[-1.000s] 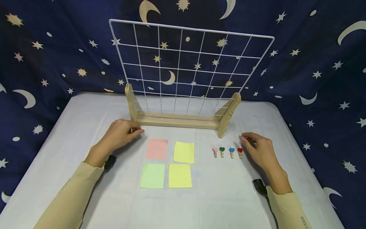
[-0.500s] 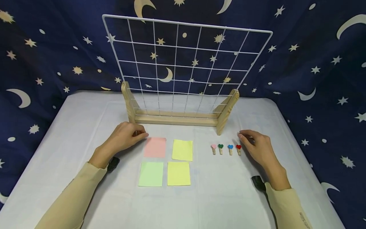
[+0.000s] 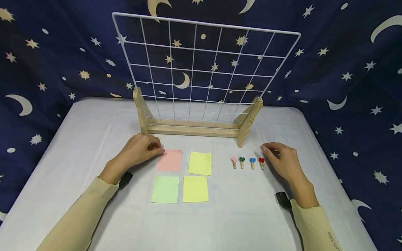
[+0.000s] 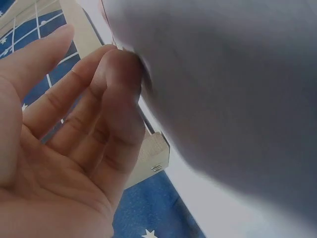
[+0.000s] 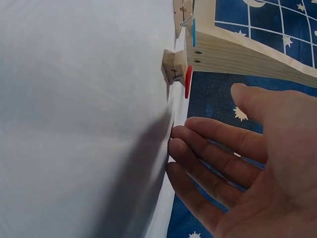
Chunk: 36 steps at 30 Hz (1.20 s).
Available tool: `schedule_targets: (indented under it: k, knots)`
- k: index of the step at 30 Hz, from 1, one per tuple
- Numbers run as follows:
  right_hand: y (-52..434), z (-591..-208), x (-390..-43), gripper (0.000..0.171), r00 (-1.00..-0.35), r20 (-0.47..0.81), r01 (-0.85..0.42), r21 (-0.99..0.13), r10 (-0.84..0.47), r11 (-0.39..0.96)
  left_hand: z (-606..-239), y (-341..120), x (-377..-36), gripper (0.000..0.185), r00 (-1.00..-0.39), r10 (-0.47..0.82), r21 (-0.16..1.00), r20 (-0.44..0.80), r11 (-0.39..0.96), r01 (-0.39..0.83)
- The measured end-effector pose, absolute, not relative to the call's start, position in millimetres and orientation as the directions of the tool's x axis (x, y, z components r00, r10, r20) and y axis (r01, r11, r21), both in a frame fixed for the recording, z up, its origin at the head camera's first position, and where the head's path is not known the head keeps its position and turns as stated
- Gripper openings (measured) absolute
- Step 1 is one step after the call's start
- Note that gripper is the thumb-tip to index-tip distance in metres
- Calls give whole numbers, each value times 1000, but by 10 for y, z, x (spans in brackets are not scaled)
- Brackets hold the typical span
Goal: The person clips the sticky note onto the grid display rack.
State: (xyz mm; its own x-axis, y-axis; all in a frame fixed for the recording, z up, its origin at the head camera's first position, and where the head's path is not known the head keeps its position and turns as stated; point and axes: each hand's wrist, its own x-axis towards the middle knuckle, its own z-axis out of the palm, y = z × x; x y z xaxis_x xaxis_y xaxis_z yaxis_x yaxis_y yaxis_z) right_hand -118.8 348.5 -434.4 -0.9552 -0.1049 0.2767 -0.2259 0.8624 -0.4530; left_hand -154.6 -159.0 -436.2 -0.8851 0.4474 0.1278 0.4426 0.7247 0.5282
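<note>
In front of the left end of the grid rack (image 3: 193, 130), your left hand (image 3: 135, 150) has its fingertips at the edge of a pink note (image 3: 170, 161). A yellow note (image 3: 200, 163) lies before the rack's middle, with a green note (image 3: 165, 189) and a second yellow note (image 3: 195, 189) farther out. Near its right end, a pink clip (image 3: 234, 163), green clip (image 3: 242, 162), blue clip (image 3: 252, 163) and red clip (image 3: 262, 163) line up, your right hand (image 3: 286, 162) just beside them.
</note>
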Motion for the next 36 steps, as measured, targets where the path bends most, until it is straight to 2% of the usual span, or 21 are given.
schedule_targets:
  k: [8, 21, 31, 36]
  knots:
    - [3502, -4336, -1188, 33, -957, 266, -232, -451, -119, 862, -4361, -1574, -1527, 33, -889, 449, 512, 93, 744, 429]
    - [3492, -4312, -1163, 38, -965, 237, -209, -443, -111, 872, -4382, -1543, -1520, 29, -869, 481, 536, 113, 707, 461]
    - [3522, -4298, -1130, 27, -957, 243, -247, -409, -156, 879, -4398, -1511, -1528, 27, -854, 507, 530, 116, 696, 485]
    - [3511, -4262, -1133, 20, -970, 193, -220, -428, -149, 877, -4390, -1533, -1515, 24, -847, 515, 508, 131, 699, 503]
